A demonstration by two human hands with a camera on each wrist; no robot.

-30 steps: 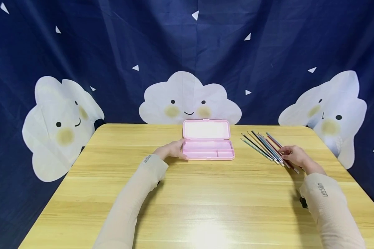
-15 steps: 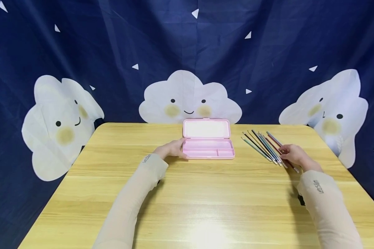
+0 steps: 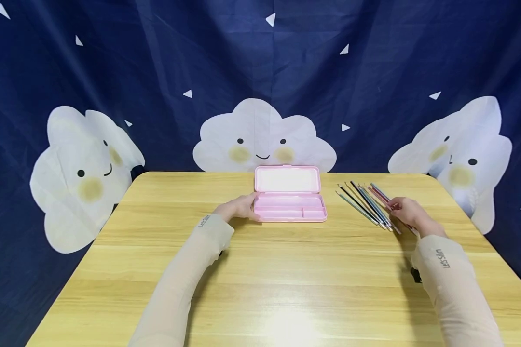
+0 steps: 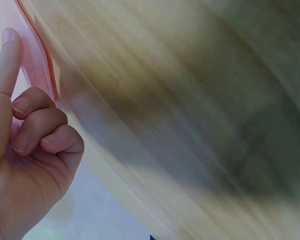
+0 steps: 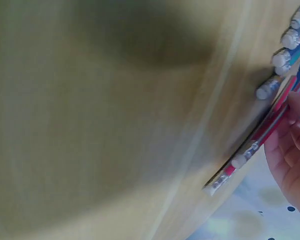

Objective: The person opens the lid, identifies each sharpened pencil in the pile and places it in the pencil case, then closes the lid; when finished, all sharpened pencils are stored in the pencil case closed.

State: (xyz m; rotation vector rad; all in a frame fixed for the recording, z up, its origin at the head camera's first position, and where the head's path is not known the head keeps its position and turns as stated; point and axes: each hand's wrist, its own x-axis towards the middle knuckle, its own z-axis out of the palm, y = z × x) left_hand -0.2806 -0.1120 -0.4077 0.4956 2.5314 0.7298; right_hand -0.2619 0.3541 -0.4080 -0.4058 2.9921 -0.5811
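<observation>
A pink pencil case (image 3: 293,214) lies with its lid up at the back middle of the table. My left hand (image 3: 241,208) holds its left end; in the left wrist view a straight finger (image 4: 9,55) lies against the pink case (image 4: 36,60) while other fingers are curled. To the right, my right hand (image 3: 410,213) pinches a red pencil (image 5: 270,127) between thumb and fingers, near its eraser end. Another red pencil (image 5: 221,181) lies on the table just beneath it. Several more pencils (image 3: 359,205) are spread beside that hand.
The wooden table (image 3: 286,270) ends at the back against a dark blue curtain (image 3: 252,58) with cloud prints. The case has one long compartment and two smaller ones in front. Pencils lie between the case and my right hand.
My right hand has shifted slightly up and left, with the red pencil now in its pinch and raised a little. My left hand and the case stay put.
</observation>
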